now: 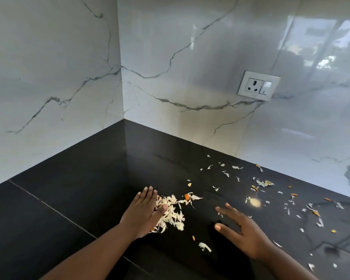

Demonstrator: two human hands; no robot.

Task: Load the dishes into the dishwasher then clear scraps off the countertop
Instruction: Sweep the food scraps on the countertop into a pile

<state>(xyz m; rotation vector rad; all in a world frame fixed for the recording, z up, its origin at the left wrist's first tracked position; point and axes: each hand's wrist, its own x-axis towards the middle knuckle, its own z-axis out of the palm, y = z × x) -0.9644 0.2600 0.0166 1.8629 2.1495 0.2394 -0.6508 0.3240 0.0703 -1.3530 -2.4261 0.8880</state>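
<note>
A pile of pale shredded vegetable scraps [173, 214] with a few orange bits lies on the black countertop [79, 199]. My left hand [142, 212] stands on its edge against the left side of the pile, fingers straight and together, holding nothing. My right hand [240, 229] hovers flat and spread over the counter, right of the pile and apart from it, slightly blurred. More loose scraps [263, 183] are scattered across the counter to the right, up to the wall. No dishes or dishwasher are in view.
White marble-look walls meet in a corner [122, 98] behind the counter. A wall socket with a switch [258, 85] sits on the right wall above the scattered scraps. A thin seam [49, 207] crosses the countertop on the left.
</note>
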